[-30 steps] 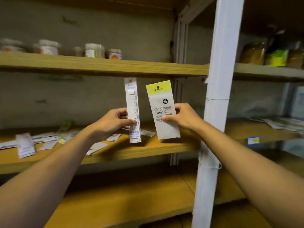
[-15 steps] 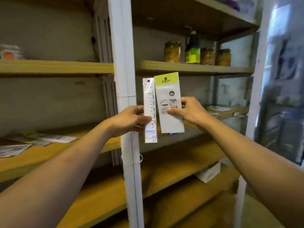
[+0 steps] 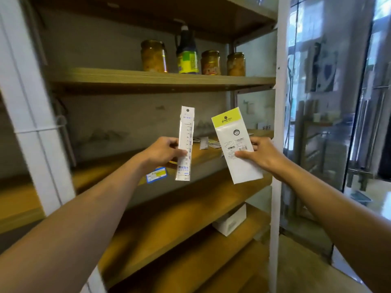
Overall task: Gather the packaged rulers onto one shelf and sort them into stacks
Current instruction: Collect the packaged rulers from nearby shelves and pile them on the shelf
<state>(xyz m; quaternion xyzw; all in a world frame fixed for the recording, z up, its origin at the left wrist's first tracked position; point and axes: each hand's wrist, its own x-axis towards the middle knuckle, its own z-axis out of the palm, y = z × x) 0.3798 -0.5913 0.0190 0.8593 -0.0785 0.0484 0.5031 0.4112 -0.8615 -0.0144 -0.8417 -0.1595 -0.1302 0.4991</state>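
Two packs neared the shelf (image 3: pixel 211 157): left hand (image 3: pixel 163 153) pinching a ruler (image 3: pixel 185 142), right hand (image 3: pixel 261 154) gripping a pouch (image 3: pixel 237 144), best stacked separately.

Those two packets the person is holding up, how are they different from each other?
The narrow clear packet in the left hand is slim and see-through, showing a ruler's numbered scale; the wide white packet in the right hand is broader and opaque. The wide one has a yellow header; the narrow one's top is plain. The narrow one stands nearly upright; the wide one tilts. Both are pinched in their lower halves, before the shelf.
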